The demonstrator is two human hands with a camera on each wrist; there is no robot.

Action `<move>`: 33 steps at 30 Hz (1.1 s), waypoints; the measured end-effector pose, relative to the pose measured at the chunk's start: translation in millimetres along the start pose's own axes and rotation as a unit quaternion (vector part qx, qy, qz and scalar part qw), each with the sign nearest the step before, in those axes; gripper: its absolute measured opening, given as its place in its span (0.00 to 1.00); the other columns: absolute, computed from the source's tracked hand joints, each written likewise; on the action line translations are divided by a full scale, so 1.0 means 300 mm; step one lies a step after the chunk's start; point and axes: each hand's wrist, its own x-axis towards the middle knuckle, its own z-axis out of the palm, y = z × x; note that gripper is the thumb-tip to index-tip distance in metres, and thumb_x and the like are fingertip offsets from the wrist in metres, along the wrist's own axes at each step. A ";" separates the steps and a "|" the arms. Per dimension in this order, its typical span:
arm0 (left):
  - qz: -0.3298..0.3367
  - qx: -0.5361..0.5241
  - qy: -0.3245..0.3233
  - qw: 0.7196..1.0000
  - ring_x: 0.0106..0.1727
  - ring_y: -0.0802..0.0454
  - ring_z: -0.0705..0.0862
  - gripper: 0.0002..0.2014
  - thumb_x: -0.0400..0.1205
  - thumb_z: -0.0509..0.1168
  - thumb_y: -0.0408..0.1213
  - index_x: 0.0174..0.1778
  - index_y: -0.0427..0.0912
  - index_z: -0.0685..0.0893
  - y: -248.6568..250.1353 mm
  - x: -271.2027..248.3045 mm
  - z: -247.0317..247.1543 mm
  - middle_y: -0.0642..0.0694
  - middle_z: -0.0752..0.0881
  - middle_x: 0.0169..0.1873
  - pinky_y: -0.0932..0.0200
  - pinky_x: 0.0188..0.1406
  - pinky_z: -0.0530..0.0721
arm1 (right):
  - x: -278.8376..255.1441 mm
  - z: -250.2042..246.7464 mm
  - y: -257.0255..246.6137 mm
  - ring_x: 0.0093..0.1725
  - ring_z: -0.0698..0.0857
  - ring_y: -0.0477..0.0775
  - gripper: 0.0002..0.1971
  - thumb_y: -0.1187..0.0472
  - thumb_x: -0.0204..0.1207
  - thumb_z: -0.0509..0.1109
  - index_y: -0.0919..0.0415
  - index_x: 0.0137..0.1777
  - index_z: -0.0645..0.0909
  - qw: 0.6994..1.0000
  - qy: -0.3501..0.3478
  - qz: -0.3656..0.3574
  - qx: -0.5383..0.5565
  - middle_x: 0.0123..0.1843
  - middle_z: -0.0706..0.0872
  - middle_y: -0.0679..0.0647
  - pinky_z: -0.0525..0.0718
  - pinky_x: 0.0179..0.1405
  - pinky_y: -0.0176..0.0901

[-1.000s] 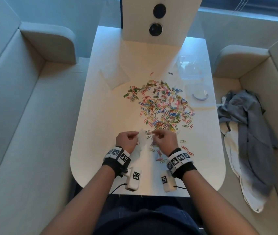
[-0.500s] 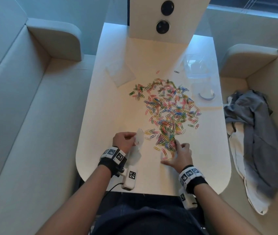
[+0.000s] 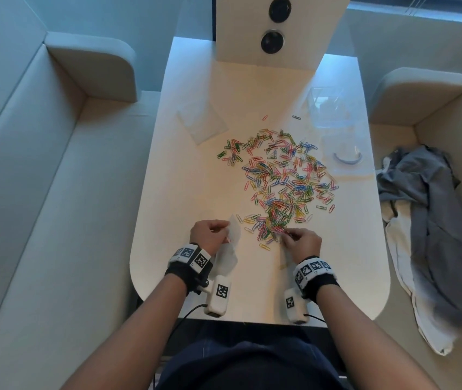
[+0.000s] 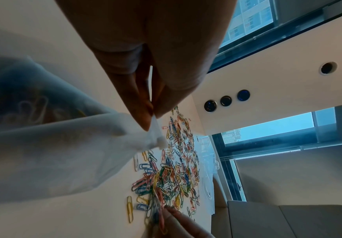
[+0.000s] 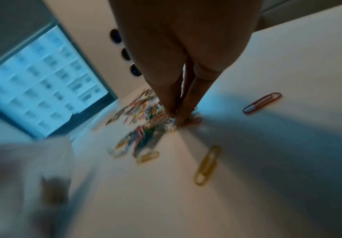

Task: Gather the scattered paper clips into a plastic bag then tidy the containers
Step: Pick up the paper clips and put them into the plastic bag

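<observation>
My left hand (image 3: 210,235) pinches the plastic bag (image 3: 228,250); my right hand (image 3: 303,243) pinches paper clips (image 3: 277,229) on the table (image 3: 184,198).

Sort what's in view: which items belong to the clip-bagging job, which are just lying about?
Job:
- paper clips, scattered on the table
- plastic bag, pinched by the left hand
- right hand, pinching clips at the pile's near edge
- clear containers

Lying about:
- grey and white clothes on the bench
- spare flat bag
</observation>
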 end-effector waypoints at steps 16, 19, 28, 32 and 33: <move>0.026 -0.029 -0.032 0.999 0.39 0.48 0.92 0.07 0.75 0.72 0.32 0.44 0.48 0.92 0.051 0.010 0.115 0.46 0.93 0.37 0.48 0.54 0.90 | -0.055 0.011 -0.218 0.45 0.91 0.58 0.11 0.74 0.73 0.74 0.77 0.55 0.85 0.867 -0.203 0.146 0.431 0.49 0.89 0.67 0.90 0.46 0.40; 0.039 -0.035 -0.023 0.998 0.41 0.49 0.92 0.09 0.76 0.72 0.31 0.50 0.43 0.92 0.063 0.001 0.121 0.43 0.93 0.44 0.48 0.54 0.90 | -0.053 0.047 -0.215 0.44 0.92 0.55 0.07 0.69 0.71 0.78 0.66 0.49 0.90 0.952 -0.166 0.077 0.248 0.45 0.92 0.62 0.90 0.50 0.46; 0.074 0.011 -0.054 0.996 0.33 0.58 0.90 0.10 0.78 0.71 0.33 0.55 0.42 0.91 0.057 -0.029 0.131 0.44 0.92 0.37 0.60 0.48 0.89 | -0.070 0.067 -0.237 0.51 0.90 0.52 0.18 0.72 0.67 0.72 0.60 0.56 0.90 0.978 -0.201 -0.006 0.058 0.49 0.92 0.54 0.88 0.58 0.52; 0.083 0.003 -0.054 0.995 0.34 0.57 0.90 0.10 0.79 0.71 0.34 0.54 0.42 0.91 0.054 -0.044 0.121 0.43 0.93 0.41 0.62 0.45 0.89 | -0.088 0.048 -0.261 0.40 0.87 0.50 0.07 0.69 0.69 0.75 0.61 0.43 0.92 0.982 -0.162 -0.088 -0.031 0.39 0.91 0.54 0.83 0.43 0.36; 0.083 -0.002 -0.057 0.995 0.36 0.55 0.91 0.10 0.79 0.71 0.33 0.55 0.42 0.91 0.053 -0.046 0.119 0.42 0.93 0.43 0.59 0.48 0.89 | -0.091 0.049 -0.263 0.39 0.86 0.50 0.06 0.67 0.70 0.74 0.61 0.42 0.93 0.980 -0.158 -0.110 -0.055 0.38 0.91 0.54 0.82 0.42 0.36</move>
